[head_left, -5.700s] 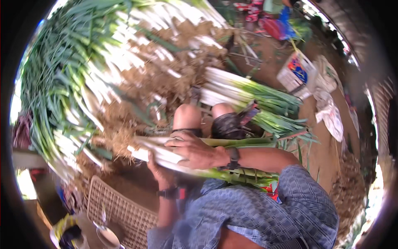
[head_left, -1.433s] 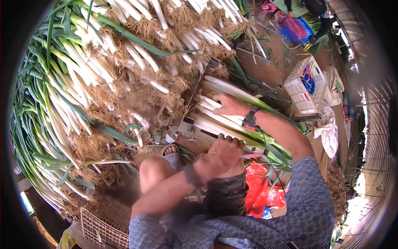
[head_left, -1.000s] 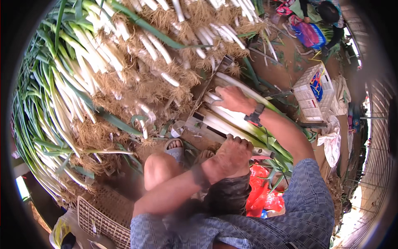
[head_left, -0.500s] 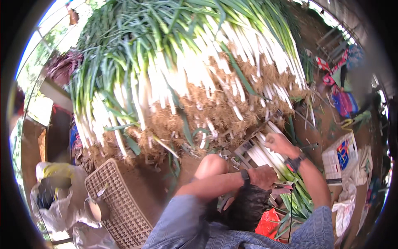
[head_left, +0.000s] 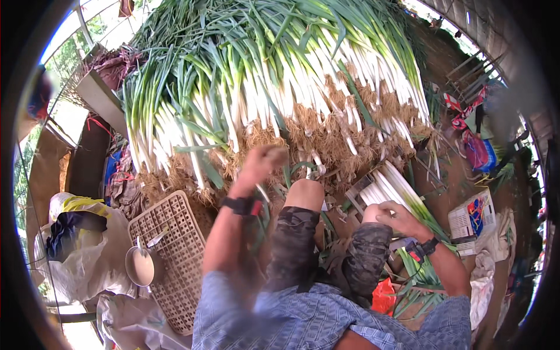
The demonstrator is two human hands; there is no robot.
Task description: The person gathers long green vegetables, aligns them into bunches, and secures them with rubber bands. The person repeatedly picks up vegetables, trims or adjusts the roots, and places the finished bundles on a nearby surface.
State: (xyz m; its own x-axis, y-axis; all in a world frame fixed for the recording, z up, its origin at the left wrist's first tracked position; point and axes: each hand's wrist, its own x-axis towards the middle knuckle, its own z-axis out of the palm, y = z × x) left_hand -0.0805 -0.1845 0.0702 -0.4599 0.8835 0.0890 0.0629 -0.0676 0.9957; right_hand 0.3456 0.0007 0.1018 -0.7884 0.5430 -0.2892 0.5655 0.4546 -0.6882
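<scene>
My left hand (head_left: 265, 162) reaches out to the root ends of a large pile of leeks (head_left: 245, 93). Its fingers are smeared and partly hidden, so any hold is unclear. Beside my right knee, my right hand (head_left: 401, 219) has its fingers curled in toward the thumb; what they hold, if anything, cannot be made out. A smaller bundle of leeks (head_left: 402, 189) lies just beyond that hand, white stems pointing away and green leaves running back beneath my right forearm. Brown, tangled roots (head_left: 326, 149) hang along the near edge of the big pile.
To the left, a beige plastic crate (head_left: 169, 256) lies beside a round pan (head_left: 140, 265) and a stuffed pale plastic bag (head_left: 87, 256). A white basket (head_left: 473, 219) stands at the right. Red plastic (head_left: 383, 297) and loose leaves lie near my right thigh.
My left hand has swung left and away from me, from beside the small bundle to the big pile's roots. My right hand has drawn slightly back, off the bundle's white stems toward my knee.
</scene>
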